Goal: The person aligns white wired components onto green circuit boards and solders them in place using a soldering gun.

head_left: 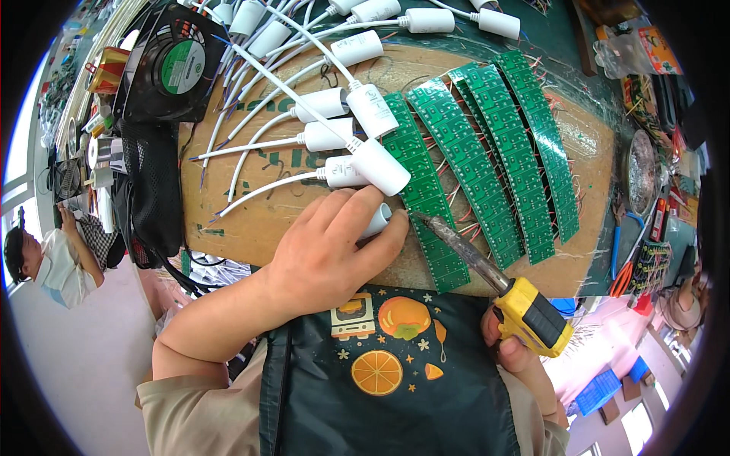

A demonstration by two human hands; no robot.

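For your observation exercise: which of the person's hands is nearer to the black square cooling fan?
Left. The left hand lies below and right of the black square cooling fan; the right hand grips the yellow-handled soldering iron much farther right.

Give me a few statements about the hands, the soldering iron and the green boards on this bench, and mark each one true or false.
1. The right hand holds a soldering iron with a yellow and black handle. True.
2. The iron's tip points at a green circuit board strip. True.
3. The left hand lies flat on bare cardboard, touching nothing else. False: its fingers rest on a white capsule with a cable.
4. The circuit board strips are red. False: all are green.
5. A black fan sits at the far left of the cardboard sheet. True.
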